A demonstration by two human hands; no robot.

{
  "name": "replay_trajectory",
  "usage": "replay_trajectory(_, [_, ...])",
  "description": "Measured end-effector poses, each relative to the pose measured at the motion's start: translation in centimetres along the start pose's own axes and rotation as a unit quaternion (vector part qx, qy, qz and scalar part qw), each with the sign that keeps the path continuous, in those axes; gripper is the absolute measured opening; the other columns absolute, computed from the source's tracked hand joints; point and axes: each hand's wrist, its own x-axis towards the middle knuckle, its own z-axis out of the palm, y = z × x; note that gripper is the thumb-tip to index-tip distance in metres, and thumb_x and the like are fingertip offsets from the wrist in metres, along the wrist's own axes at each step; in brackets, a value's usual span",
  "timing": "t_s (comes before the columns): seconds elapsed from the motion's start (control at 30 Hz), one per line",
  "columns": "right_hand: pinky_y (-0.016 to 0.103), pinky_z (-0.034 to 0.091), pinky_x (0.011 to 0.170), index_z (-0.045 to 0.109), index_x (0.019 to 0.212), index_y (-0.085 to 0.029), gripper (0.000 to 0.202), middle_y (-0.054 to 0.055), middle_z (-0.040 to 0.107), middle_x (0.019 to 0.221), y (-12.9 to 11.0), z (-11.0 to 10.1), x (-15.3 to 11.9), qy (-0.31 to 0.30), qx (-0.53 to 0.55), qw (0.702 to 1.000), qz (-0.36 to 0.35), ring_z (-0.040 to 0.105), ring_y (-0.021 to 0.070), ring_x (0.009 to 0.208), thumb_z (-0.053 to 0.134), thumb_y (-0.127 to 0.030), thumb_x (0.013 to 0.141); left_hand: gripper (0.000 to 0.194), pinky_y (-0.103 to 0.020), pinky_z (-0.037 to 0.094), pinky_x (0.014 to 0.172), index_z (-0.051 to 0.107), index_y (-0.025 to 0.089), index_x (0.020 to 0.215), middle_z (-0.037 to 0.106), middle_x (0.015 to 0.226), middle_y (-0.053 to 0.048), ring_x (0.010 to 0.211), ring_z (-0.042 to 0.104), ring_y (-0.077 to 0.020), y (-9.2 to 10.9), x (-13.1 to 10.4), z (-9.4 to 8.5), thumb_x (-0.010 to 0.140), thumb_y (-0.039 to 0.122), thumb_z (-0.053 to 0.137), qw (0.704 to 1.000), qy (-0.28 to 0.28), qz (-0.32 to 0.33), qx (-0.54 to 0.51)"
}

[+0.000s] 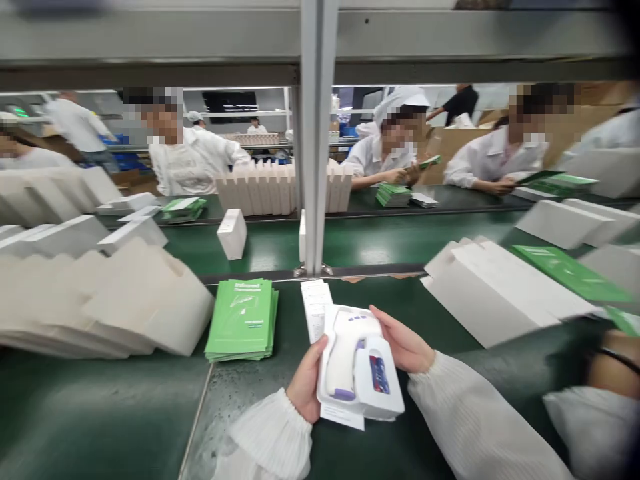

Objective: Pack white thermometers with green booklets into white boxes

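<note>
Stacked booklets [241, 323] lie on a workbench [150, 407], between a row of cartons [115, 300] at left and leaflets [315, 303] at right. Before the leaflets, between left hand [307, 383] and right hand [406, 347], a tray [393, 402] carries a thermometer [343, 363] left of batteries [379, 375]. Boxes [505, 287] lie farther right. Behind, a small box [233, 235] stands on a belt [400, 233], left of a post [313, 167], people [187, 160] beyond.

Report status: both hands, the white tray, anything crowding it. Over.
Left hand, right hand on white tray. Thermometer, batteries seated inside. Green booklets left, leaflets just beyond.
</note>
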Motion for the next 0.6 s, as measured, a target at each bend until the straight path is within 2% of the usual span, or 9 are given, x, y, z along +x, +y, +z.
replay_trajectory(0.23, [0.038,0.044,0.089,0.041,0.125,-0.014,0.043,0.009,0.064,0.102,0.3,1.3,-0.3,0.02,0.031,0.999,0.035,0.061,0.0219,0.092,0.039,-0.036,0.088,0.054,-0.036,0.045,0.069,0.053,0.01,0.113,0.066,0.099,-0.013,0.097,0.057,-0.0285,-0.3,-2.1,0.1,0.079,0.049,0.04,0.991,0.065,0.055,0.106])
replay_trajectory(0.33, [0.04,0.045,0.089,0.033,0.131,-0.018,0.049,0.009,0.064,0.103,-0.2,1.5,-0.6,0.039,0.036,0.998,0.035,0.061,0.0237,0.094,0.04,-0.037,0.087,0.045,-0.04,0.047,0.066,0.05,0.017,0.113,0.061,0.106,-0.014,0.098,0.056,-0.0315,0.6,-6.1,0.6,0.078,0.045,0.044,0.926,0.16,0.176,0.293])
replay_trajectory(0.37, [0.04,0.045,0.089,0.031,0.133,-0.019,0.051,0.009,0.064,0.103,-0.4,1.5,-0.7,0.044,0.036,0.998,0.029,0.061,0.024,0.094,0.04,-0.037,0.087,0.041,-0.04,0.046,0.074,0.049,0.02,0.113,0.057,0.113,-0.012,0.102,0.053,-0.0296,1.5,-7.8,0.6,0.076,0.037,0.051,0.866,0.188,0.263,0.38])
replay_trajectory(0.4, [0.04,0.045,0.089,0.029,0.134,-0.02,0.052,0.009,0.065,0.103,-0.7,1.5,-0.8,0.049,0.039,0.998,0.024,0.06,0.024,0.095,0.04,-0.037,0.086,0.042,-0.039,0.042,0.085,0.046,0.026,0.116,0.051,0.122,-0.008,0.11,0.048,-0.0264,2.7,-9.5,0.6,0.075,0.03,0.056,0.765,0.228,0.373,0.473])
replay_trajectory(0.47, [0.04,0.044,0.091,0.029,0.134,-0.021,0.052,0.008,0.064,0.103,-1.1,1.4,-1.0,0.053,0.053,0.997,0.018,0.059,0.0231,0.098,0.041,-0.037,0.086,0.054,-0.041,0.025,0.102,0.04,0.032,0.119,0.034,0.135,-0.005,0.126,0.029,-0.025,6.0,-12.6,0.2,0.071,0.019,0.06,0.44,0.348,0.595,0.576])
replay_trajectory(0.5, [0.04,0.043,0.093,0.029,0.133,-0.022,0.05,0.007,0.064,0.104,-1.2,1.3,-1.0,0.055,0.065,0.996,0.016,0.058,0.0222,0.1,0.041,-0.037,0.086,0.064,-0.043,0.018,0.104,0.036,0.03,0.122,0.026,0.138,-0.008,0.129,0.021,-0.0271,7.9,-13.9,-0.1,0.066,0.02,0.065,0.288,0.405,0.635,0.591])
replay_trajectory(0.53, [0.039,0.042,0.094,0.03,0.133,-0.022,0.049,0.006,0.064,0.104,-1.3,1.3,-1.0,0.057,0.079,0.995,0.013,0.057,0.0211,0.101,0.04,-0.036,0.087,0.067,-0.046,0.015,0.104,0.037,0.022,0.123,0.02,0.14,-0.014,0.129,0.017,-0.0301,9.7,-14.8,-0.6,0.063,0.024,0.068,0.188,0.46,0.622,0.605])
replay_trajectory(0.57, [0.037,0.042,0.095,0.032,0.132,-0.022,0.048,0.005,0.064,0.104,-1.4,1.3,-1.0,0.059,0.09,0.994,0.007,0.057,0.0201,0.102,0.041,-0.035,0.087,0.063,-0.05,0.014,0.103,0.043,0.017,0.118,0.016,0.14,-0.019,0.129,0.015,-0.0338,11.3,-15.3,-1.2,0.063,0.031,0.068,0.136,0.506,0.584,0.619])
replay_trajectory(0.6, [0.036,0.041,0.096,0.032,0.131,-0.022,0.047,0.005,0.065,0.104,-1.4,1.3,-0.9,0.06,0.098,0.993,0.0,0.056,0.0194,0.103,0.041,-0.034,0.087,0.054,-0.054,0.016,0.1,0.049,0.015,0.111,0.016,0.14,-0.021,0.129,0.012,-0.0377,12.7,-15.6,-1.8,0.065,0.037,0.065,0.126,0.54,0.538,0.635])
